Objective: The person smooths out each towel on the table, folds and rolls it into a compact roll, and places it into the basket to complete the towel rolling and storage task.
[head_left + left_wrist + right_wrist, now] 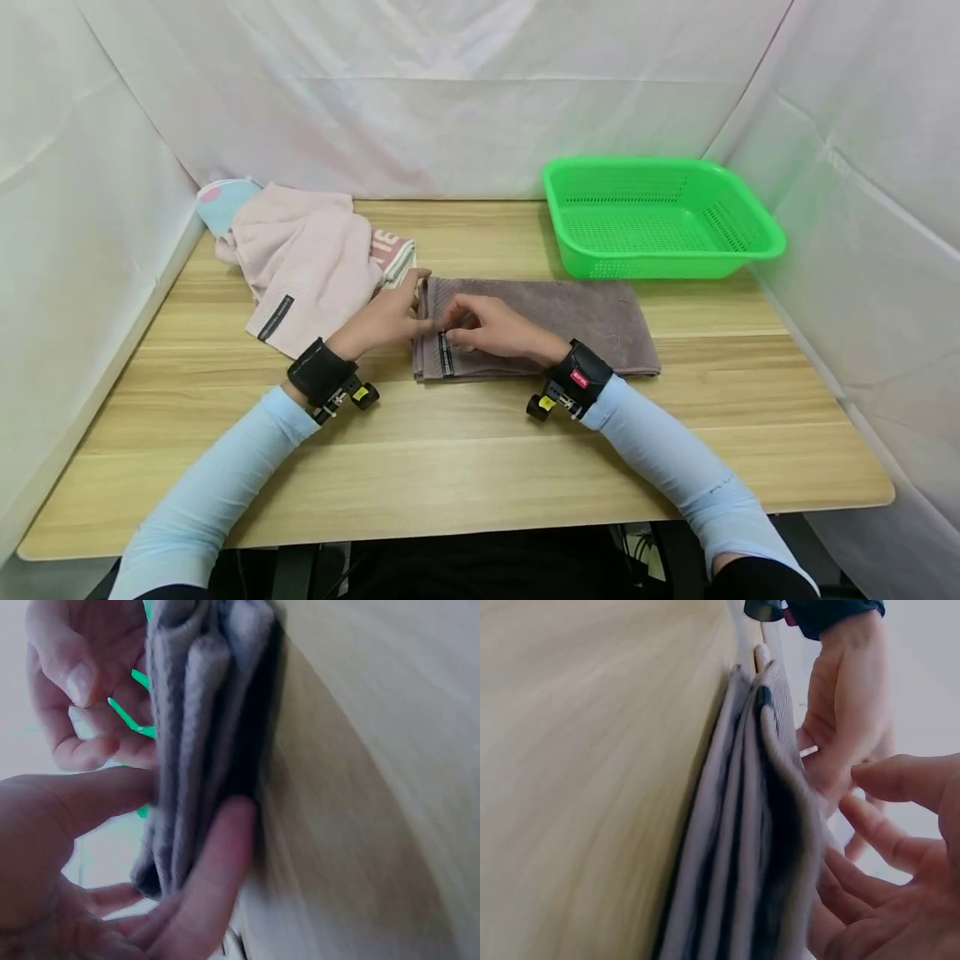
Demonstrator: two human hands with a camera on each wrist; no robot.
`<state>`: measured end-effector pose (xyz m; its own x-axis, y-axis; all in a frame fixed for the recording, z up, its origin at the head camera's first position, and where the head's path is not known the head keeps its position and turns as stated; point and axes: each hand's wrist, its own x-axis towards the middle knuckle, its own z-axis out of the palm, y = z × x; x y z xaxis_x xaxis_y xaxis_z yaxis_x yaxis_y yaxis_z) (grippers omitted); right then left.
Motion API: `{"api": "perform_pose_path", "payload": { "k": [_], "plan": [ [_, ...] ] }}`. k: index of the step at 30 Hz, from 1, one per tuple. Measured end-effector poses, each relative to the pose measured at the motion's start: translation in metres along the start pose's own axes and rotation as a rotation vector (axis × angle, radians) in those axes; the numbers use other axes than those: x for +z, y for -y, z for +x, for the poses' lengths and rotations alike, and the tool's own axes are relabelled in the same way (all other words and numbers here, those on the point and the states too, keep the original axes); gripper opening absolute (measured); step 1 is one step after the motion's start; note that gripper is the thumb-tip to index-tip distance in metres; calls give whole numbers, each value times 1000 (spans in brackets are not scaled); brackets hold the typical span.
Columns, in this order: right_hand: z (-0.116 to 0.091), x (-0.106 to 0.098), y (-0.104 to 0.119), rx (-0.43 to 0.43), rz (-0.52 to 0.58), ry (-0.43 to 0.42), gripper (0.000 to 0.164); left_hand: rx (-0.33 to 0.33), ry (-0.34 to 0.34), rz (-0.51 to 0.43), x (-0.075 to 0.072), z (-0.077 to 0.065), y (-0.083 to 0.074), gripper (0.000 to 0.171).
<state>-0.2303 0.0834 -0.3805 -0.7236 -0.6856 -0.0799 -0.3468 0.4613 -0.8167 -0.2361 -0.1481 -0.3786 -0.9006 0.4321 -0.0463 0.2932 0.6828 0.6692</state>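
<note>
A brown folded towel (540, 321) lies in layers on the table, a dark label near its left end. My left hand (386, 318) reaches around that end; in the left wrist view its thumb (112, 796) meets the top layer and a finger (225, 851) lies along the folded edge, nearer the table. My right hand (498, 325) is over the towel by the label, thumb and fingers loosely bent. The right wrist view shows a gap between that thumb (904, 780) and the fingers, with nothing held. Both hands nearly meet at the towel's left end.
A pale pink towel (307, 242) lies crumpled at the left, partly over a light blue cloth (227, 204) and a printed towel (393, 254). A green perforated basket (667, 265) stands at the back right. White fabric walls (450, 100) border the wooden table (450, 467).
</note>
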Motion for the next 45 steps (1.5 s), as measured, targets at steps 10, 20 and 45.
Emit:
{"api": "perform_pose_path", "payload": {
  "k": [10,20,45],
  "plan": [
    [-47,-37,-22,-56,-309,20,13,63,3,149,-3,6,-2,91],
    [-90,-81,-54,11,-649,-22,25,121,-2,310,-25,49,-8,35],
    [-17,-41,-16,79,-695,94,51,72,114,636,4,65,-51,37]
  ]
}}
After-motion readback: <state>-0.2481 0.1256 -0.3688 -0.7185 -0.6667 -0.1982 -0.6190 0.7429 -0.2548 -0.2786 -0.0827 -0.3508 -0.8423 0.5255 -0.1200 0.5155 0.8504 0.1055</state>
